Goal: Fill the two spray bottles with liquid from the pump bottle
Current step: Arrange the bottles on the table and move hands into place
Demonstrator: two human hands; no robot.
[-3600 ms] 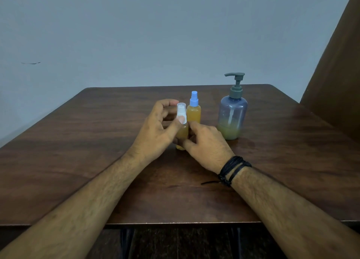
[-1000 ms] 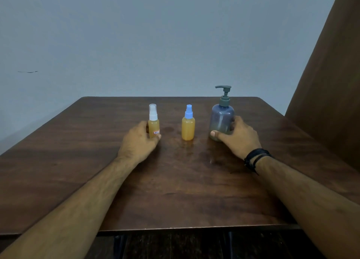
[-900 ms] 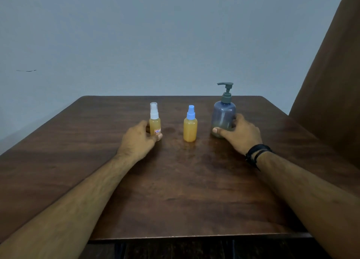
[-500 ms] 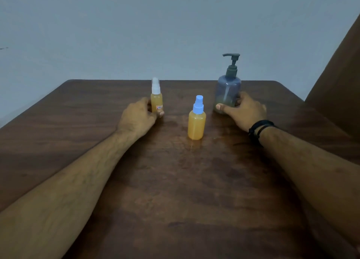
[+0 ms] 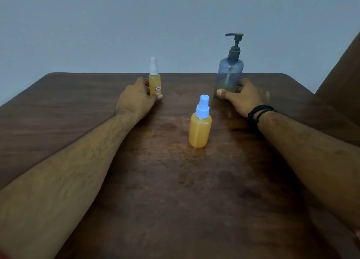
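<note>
- Worktop (image 5: 175, 190): bare wood across the near half, between the two forearms; open lane from the near edge up to the blue-capped spray bottle (image 5: 200, 126).
- Blue-capped spray bottle stands upright, alone, mid-worktop; free on all sides, a gap either side toward each hand.
- Left hand (image 5: 136, 101) wraps the base of the white-capped spray bottle (image 5: 154, 81), far left of centre; blocks that side low down, cap clear above.
- Right hand (image 5: 245, 98) grips the pump bottle (image 5: 229, 77) at its base; tall pump head the highest obstacle.
- Between the two far bottles: open strip of worktop to the far edge.
- Dark brown panel (image 5: 342, 74) closes the far right.
</note>
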